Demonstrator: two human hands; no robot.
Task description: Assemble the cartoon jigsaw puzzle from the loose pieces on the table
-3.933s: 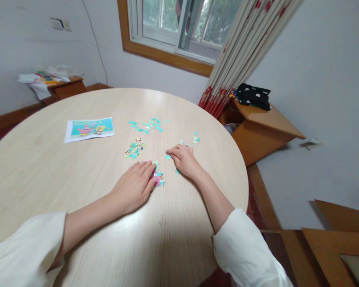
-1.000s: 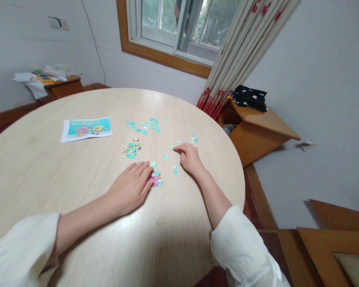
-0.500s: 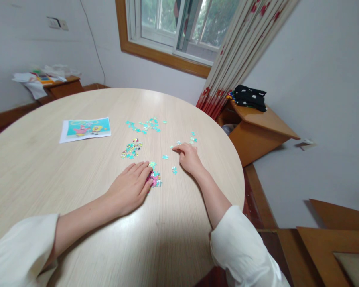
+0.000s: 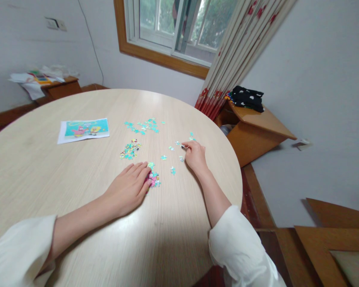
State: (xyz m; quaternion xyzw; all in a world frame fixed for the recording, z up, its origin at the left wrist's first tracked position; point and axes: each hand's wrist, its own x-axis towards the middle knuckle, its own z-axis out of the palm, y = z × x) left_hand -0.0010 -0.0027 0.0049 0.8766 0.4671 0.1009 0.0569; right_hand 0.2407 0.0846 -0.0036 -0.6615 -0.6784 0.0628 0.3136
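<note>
My left hand (image 4: 128,187) lies flat on the round wooden table (image 4: 77,223), fingers stretched out, fingertips resting on a small joined patch of pink and teal puzzle pieces (image 4: 153,179). My right hand (image 4: 195,155) is further right, fingers curled in a pinch on a small puzzle piece (image 4: 184,147) just above the tabletop. Loose teal pieces (image 4: 171,159) lie between the two hands. A heap of mixed pieces (image 4: 130,150) sits beyond my left hand, and a spread of teal pieces (image 4: 143,125) lies further back.
A printed cartoon reference picture (image 4: 83,129) lies at the table's left. A wooden side cabinet (image 4: 257,131) with black dotted cloth (image 4: 247,98) stands right of the table, by the striped curtain (image 4: 236,52). A cluttered low cabinet (image 4: 48,85) is at the far left.
My right hand has curled from a pointing press on the table into a pinch, lifting a small piece. My left hand has stayed flat on the joined patch.
</note>
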